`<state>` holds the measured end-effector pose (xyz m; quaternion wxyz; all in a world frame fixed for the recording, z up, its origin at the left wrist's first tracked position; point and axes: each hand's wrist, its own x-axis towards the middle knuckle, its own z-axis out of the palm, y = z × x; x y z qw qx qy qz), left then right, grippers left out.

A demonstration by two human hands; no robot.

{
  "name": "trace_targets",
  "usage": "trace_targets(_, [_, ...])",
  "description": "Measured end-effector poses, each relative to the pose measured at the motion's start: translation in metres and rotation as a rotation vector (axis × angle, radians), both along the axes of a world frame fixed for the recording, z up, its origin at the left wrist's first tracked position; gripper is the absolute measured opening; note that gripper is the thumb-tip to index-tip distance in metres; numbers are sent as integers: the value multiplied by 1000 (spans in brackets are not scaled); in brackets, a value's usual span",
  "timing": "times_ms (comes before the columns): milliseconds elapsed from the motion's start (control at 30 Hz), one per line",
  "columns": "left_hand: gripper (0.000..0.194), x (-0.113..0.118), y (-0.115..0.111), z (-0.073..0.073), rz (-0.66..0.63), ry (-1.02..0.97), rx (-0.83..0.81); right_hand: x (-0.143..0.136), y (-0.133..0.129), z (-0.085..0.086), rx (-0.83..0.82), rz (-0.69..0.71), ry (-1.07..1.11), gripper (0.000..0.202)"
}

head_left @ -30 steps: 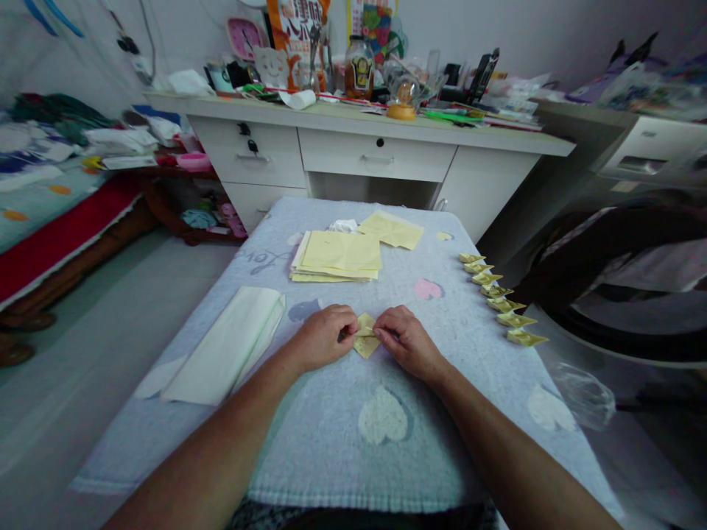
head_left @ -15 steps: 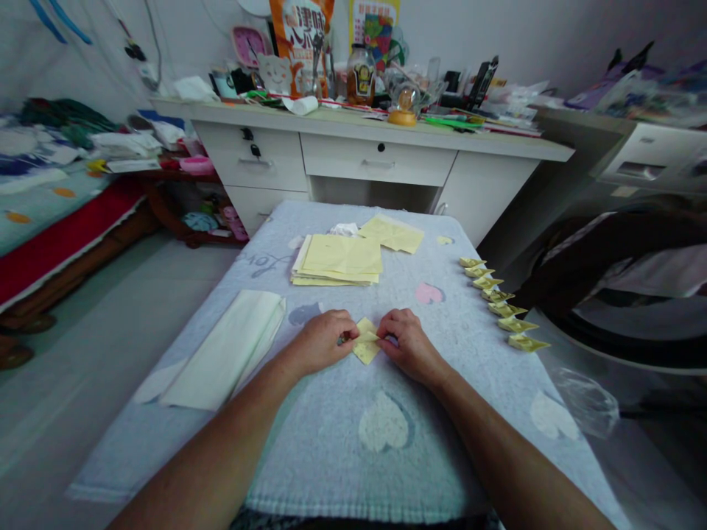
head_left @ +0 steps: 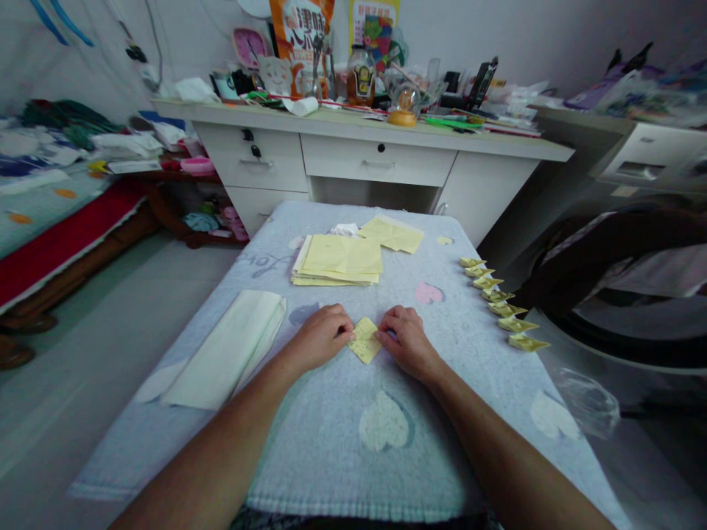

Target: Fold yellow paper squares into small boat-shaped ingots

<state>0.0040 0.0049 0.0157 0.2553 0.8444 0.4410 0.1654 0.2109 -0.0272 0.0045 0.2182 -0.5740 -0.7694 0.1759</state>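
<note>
A small folded square of yellow paper [head_left: 365, 341] lies cornerwise between my hands on the cloth-covered table. My left hand [head_left: 325, 335] pinches its left corner between thumb and fingers. At the opposite corner my right hand [head_left: 406, 340] grips the paper the same way, fingers curled. Beyond the hands sits a stack of yellow paper sheets [head_left: 342, 255], with a few looser yellow sheets [head_left: 393, 234] behind it to the right. Several folded yellow paper boats [head_left: 512, 324] stand in a row along the table's right side.
A folded pale cloth or paper bundle [head_left: 229, 350] lies left of my forearm. The table wears a blue cloth [head_left: 331, 442] with heart prints. A white desk [head_left: 381, 143] crowded with jars and odds and ends stands behind it. A front-loading washing machine [head_left: 652, 162] is at right.
The raised crease across the middle of the yellow paper has gone, and it now lies as a flatter diamond. My hands have shifted slightly, the left one's fingers rising a little.
</note>
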Motion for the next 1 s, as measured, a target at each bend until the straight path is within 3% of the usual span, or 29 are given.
trace_targets(467, [14, 3, -5, -6, 100, 88, 93, -5, 4, -4, -9, -156, -91, 18])
trace_targets(1000, [16, 2, -7, -8, 169, 111, 100, -7, 5, -5, 2, -174, -101, 19])
